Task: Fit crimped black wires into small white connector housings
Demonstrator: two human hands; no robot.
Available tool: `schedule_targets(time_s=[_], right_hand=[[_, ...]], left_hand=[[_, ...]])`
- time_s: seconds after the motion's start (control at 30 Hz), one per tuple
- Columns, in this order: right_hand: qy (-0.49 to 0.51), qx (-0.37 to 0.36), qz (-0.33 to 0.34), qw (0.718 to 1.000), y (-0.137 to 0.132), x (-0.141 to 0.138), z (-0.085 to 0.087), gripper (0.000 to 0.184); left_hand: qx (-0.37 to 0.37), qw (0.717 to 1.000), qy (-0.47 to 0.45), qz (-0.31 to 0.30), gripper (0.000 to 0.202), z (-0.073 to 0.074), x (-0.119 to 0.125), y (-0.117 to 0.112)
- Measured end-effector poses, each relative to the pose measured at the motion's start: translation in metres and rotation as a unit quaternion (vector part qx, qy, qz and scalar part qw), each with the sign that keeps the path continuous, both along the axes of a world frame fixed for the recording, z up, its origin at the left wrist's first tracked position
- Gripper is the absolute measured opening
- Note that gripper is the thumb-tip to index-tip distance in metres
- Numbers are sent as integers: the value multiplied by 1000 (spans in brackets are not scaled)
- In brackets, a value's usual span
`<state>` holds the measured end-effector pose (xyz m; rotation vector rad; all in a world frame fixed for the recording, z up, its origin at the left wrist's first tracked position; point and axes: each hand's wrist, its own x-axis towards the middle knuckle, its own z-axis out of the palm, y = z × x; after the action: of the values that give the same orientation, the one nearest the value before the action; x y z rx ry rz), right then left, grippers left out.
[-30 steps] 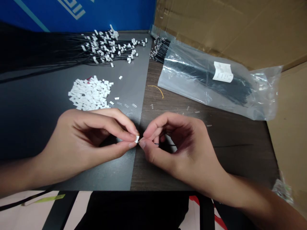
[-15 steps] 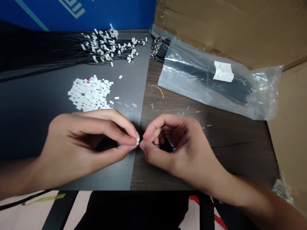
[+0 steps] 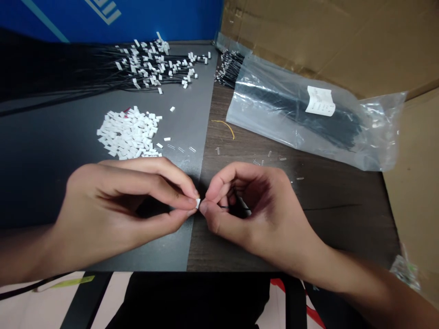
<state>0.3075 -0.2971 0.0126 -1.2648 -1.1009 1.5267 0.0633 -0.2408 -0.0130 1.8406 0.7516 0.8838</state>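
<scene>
Between the thumb and fingers of my left hand is a small white connector housing. My right hand pinches a thin black wire close to its end, and the wire trails off to the right across the table. The fingertips of both hands nearly meet over the edge of the grey mat. Whether the wire's tip sits inside the housing is hidden by my fingers. Just beyond my left hand lies a pile of loose white housings.
Black wires with white housings on their ends lie at the back left by a blue panel. A clear bag of black wires rests against the cardboard at the right. A yellow strand and small clear bits are scattered about.
Both hands hold almost the same pose, fingertips together. The white housing has shifted and tilted very slightly in my left fingers.
</scene>
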Motion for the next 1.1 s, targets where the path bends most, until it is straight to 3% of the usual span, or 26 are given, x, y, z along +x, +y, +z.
schedule_targets(time_s=[0.13, 0.33, 0.77, 1.1], right_hand=[[-1, 13, 5, 1000, -1, 1, -2, 33], [-9, 33, 3, 999, -3, 2, -4, 37], [-8, 41, -13, 999, -4, 0, -7, 38], [-30, 100, -11, 994, -11, 1, -9, 23]], left_hand=[[-8, 1000, -4, 1, 27, -1, 0, -6], [5, 1000, 15, 2, 15, 3, -2, 3], [18, 999, 32, -15, 22, 5, -1, 8], [14, 1000, 14, 5, 23, 4, -1, 7]])
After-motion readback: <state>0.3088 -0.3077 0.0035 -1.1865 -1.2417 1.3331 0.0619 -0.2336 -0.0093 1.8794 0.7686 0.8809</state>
